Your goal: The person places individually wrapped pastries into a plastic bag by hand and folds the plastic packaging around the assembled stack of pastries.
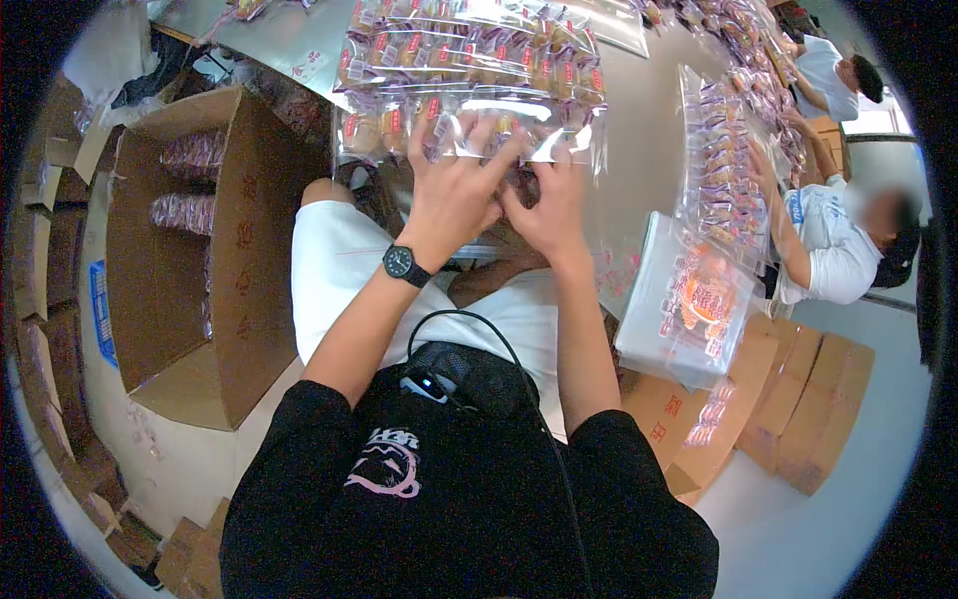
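A clear plastic bag [469,75] lies on the table edge before me, filled with rows of small wrapped snacks in purple-and-clear packets. My left hand [449,195], with a black watch on its wrist, rests on the bag's near side, fingers spread over the film and front row. Close beside it, my right hand [549,210] is at the bag's near edge, thumb and fingers bent around the film. The film's loose edge is partly hidden under both hands.
An open cardboard box [235,270] holding packed bags stands left. Flat printed bags [684,299] lie at right, near another filled bag [717,150] and loose packets. Two co-workers [838,240] sit along the right side. More cartons [813,399] stand on the floor.
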`<control>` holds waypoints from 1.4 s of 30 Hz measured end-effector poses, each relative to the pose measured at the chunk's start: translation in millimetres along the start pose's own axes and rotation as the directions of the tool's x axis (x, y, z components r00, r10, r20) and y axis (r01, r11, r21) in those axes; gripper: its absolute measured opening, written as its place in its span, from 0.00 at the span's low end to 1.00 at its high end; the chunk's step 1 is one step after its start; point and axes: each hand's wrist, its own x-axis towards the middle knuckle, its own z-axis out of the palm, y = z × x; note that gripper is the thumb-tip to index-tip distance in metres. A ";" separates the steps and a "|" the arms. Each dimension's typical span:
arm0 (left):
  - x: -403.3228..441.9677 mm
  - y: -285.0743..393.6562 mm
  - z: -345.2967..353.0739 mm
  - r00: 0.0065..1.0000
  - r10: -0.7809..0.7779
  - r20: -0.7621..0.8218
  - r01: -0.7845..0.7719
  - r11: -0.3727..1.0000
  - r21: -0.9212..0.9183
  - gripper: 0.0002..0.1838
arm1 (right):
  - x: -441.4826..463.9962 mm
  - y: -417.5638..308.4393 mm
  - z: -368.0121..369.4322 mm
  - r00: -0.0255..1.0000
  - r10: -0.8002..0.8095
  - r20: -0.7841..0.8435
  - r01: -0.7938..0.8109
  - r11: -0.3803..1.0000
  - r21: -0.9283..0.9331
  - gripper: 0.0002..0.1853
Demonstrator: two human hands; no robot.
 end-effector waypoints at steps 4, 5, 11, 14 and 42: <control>1.6 -5.2 15.9 0.998 0.010 -0.056 -0.007 0.998 0.061 0.29 | -4.3 9.3 -3.6 0.997 0.069 -0.025 -0.067 0.995 0.071 0.32; 2.7 -5.6 15.9 0.992 -0.003 -0.128 0.007 1.000 0.030 0.21 | -6.6 10.8 -1.3 0.984 0.139 -0.108 -0.124 0.983 0.133 0.30; 3.4 -2.1 18.1 0.993 0.045 -0.112 -0.032 0.992 0.120 0.16 | -6.9 3.6 14.7 0.839 0.416 -0.351 -0.284 0.885 0.370 0.25; 9.8 6.0 15.5 0.990 0.043 -0.131 -0.029 0.994 0.102 0.18 | -8.8 -10.7 3.0 0.802 0.493 -0.337 -0.394 0.861 0.321 0.25; 13.0 13.7 13.9 0.998 0.068 -0.011 -0.067 0.994 0.087 0.23 | -14.3 -32.2 -24.1 0.940 0.239 -0.243 -0.273 0.955 -0.117 0.18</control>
